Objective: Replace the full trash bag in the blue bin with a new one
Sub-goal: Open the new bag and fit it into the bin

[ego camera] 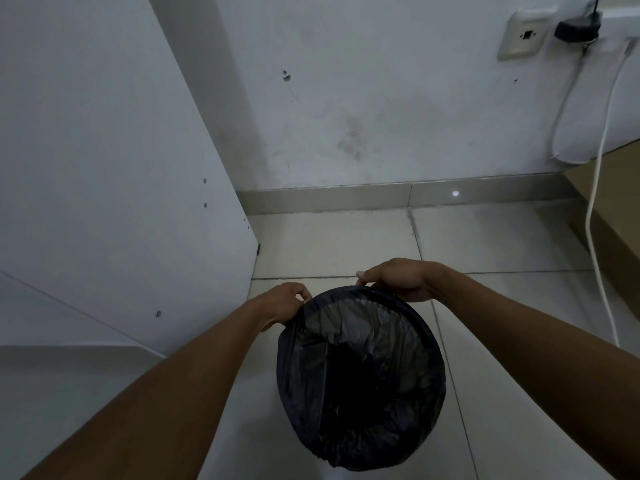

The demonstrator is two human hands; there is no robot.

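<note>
A round bin stands on the tiled floor below me, lined with a black trash bag (360, 372) whose edge is folded over the rim, so the bin's own colour is hidden. The bag's inside looks dark and crumpled. My left hand (285, 303) pinches the bag's edge at the far left of the rim. My right hand (394, 278) grips the bag's edge at the far right of the rim, fingers curled over it.
A white cabinet panel (104, 168) rises close on the left. A scuffed white wall (363, 98) with a grey skirting is ahead. White cables (597, 244) hang from a wall socket (523, 34) at the right, beside a brown box (620, 237).
</note>
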